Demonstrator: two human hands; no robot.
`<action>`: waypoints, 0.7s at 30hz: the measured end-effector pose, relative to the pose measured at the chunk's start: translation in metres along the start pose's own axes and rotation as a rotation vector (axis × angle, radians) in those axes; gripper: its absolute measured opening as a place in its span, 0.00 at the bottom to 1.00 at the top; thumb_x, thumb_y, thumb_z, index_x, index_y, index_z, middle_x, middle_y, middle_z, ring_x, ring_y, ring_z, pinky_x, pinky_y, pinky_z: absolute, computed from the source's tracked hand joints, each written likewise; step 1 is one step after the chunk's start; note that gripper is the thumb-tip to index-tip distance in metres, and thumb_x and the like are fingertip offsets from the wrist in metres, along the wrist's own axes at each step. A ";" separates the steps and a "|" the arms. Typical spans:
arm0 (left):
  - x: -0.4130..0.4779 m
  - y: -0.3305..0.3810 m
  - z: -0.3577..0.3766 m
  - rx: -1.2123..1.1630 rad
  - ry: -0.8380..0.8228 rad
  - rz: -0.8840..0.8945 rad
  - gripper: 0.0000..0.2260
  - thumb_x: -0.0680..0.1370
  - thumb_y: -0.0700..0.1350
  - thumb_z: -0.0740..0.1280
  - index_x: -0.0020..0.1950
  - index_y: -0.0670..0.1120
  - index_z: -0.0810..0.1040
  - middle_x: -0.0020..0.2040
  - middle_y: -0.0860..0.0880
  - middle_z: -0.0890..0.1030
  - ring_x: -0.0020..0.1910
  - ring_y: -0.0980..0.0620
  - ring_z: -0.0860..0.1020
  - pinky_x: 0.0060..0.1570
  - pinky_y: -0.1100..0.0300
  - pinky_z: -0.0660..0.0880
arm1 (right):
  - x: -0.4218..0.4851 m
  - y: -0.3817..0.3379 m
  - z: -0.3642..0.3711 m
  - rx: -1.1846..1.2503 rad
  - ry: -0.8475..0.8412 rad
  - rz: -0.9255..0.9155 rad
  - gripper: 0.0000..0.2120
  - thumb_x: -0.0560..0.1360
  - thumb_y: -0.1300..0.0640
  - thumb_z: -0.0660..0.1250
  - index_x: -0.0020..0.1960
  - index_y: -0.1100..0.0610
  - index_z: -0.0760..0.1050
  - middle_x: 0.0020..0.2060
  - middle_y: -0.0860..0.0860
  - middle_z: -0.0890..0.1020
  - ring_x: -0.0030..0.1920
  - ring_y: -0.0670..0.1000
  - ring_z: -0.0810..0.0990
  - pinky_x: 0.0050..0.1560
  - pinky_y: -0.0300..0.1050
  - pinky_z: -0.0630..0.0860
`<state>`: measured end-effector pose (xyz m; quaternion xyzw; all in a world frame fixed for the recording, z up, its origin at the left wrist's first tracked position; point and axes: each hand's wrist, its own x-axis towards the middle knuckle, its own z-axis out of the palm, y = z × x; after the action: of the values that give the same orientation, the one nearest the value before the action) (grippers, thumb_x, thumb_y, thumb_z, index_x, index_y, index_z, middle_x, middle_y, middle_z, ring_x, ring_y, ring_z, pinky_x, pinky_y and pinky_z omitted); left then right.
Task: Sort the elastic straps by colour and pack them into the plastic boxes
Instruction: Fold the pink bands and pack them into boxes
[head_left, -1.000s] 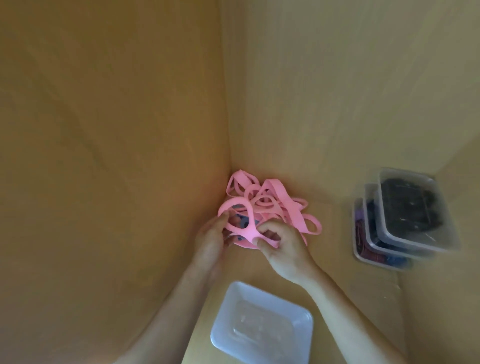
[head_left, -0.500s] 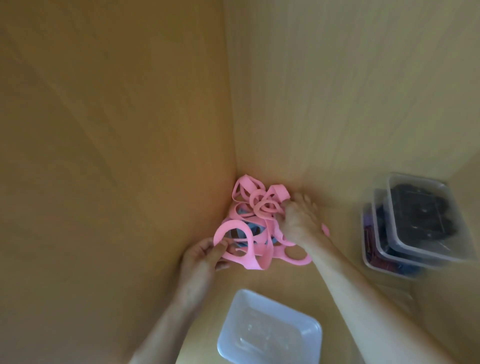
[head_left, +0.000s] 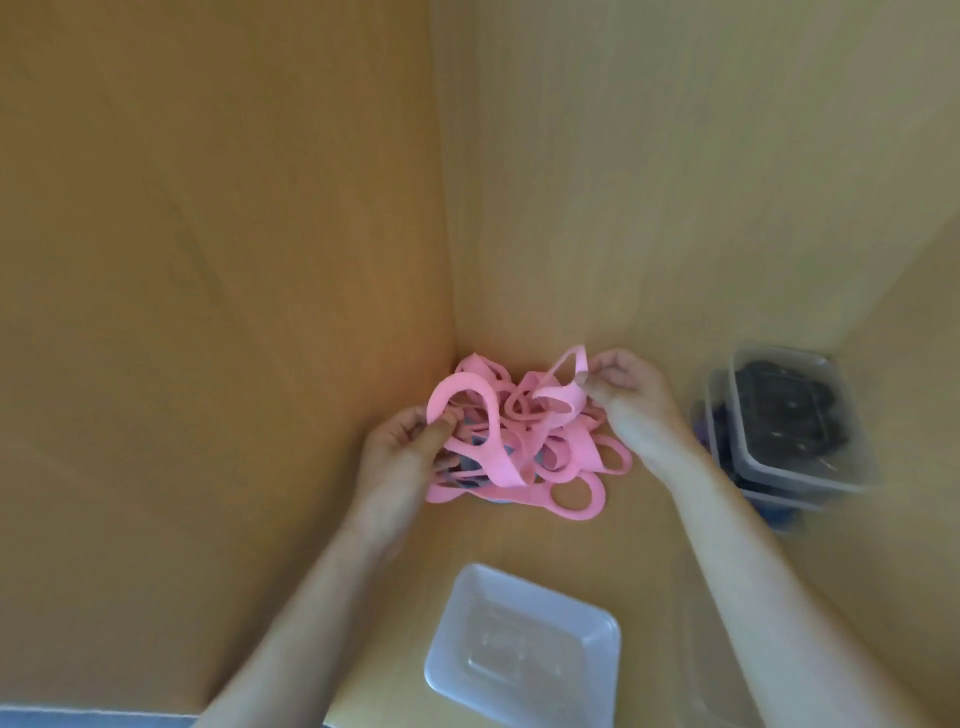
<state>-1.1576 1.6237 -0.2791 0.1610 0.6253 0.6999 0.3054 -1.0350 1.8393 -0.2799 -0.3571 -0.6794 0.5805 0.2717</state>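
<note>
while the tangle of pink straps (head_left: 566, 462) lies in the far corner of the wooden floor (head_left: 649, 551), right where the left panel (head_left: 208, 260) meets the back panel (head_left: 675, 182), you have both hands on it. your left hand (head_left: 400, 457) is at the left edge of the tangle, thumb and fingers pinching a wide loop (head_left: 467, 402) that stands up above the heap. your right hand (head_left: 631, 397) is at the far right side, thumb and fingertips pinching a smaller loop (head_left: 569, 366) raised off the pile. whether the two loops belong to one strap you cannot tell. something blue-grey (head_left: 475, 441) shows through the gaps under the pink, too hidden to identify. near you, a clear plastic box (head_left: 613, 644) sits open-topped between your forearms, well apart from the tangle. to the right stands a stack of clear boxes (head_left: 795, 475); the top one holds dark straps (head_left: 779, 410), and the lower ones show blurred purple and blue contents.
</note>
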 end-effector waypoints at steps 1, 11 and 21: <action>0.002 0.005 0.003 0.014 -0.006 0.013 0.07 0.81 0.40 0.67 0.53 0.37 0.82 0.47 0.42 0.86 0.43 0.50 0.85 0.40 0.60 0.81 | -0.003 -0.009 -0.004 0.017 -0.006 -0.036 0.07 0.78 0.62 0.70 0.43 0.52 0.77 0.38 0.48 0.85 0.38 0.48 0.80 0.43 0.47 0.75; 0.018 0.044 0.036 0.119 -0.063 0.080 0.07 0.80 0.42 0.68 0.48 0.40 0.83 0.47 0.41 0.86 0.48 0.41 0.85 0.51 0.49 0.81 | -0.030 -0.081 -0.018 0.145 -0.050 -0.405 0.09 0.77 0.70 0.68 0.46 0.57 0.75 0.52 0.52 0.86 0.42 0.44 0.80 0.45 0.37 0.75; 0.021 0.117 0.070 0.153 -0.117 0.256 0.07 0.81 0.41 0.68 0.46 0.41 0.83 0.42 0.46 0.84 0.45 0.48 0.82 0.62 0.42 0.77 | -0.039 -0.145 -0.024 0.278 -0.084 -0.620 0.07 0.76 0.65 0.68 0.46 0.53 0.76 0.54 0.51 0.85 0.38 0.46 0.78 0.40 0.37 0.75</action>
<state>-1.1577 1.6881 -0.1568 0.3028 0.6324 0.6727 0.2363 -1.0178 1.8116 -0.1313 -0.0690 -0.6805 0.5717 0.4531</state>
